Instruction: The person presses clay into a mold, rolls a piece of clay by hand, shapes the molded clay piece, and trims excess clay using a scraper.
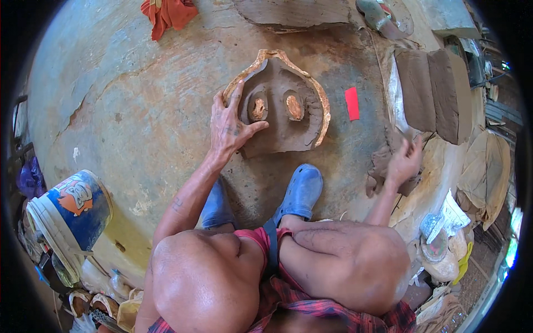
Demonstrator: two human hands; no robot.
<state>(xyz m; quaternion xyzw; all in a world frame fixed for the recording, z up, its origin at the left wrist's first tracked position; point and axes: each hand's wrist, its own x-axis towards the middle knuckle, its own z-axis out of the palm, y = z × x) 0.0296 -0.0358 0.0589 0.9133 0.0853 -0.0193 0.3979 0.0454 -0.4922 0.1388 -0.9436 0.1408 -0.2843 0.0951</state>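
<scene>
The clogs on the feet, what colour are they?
The clogs are blue, clearest in the head view.

I get open floor between left forearm and bucket. Clay block limits me right; clogs crowd near side of mold.

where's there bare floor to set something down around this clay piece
Widest patch: the floor between the blue-and-white bucket and the left hand, short of the red cloth. A smaller one lies between the right blue clog and the clay scraps by the right hand. Crowded: beyond the right hand, with clay slabs and a white plastic bag.
</scene>
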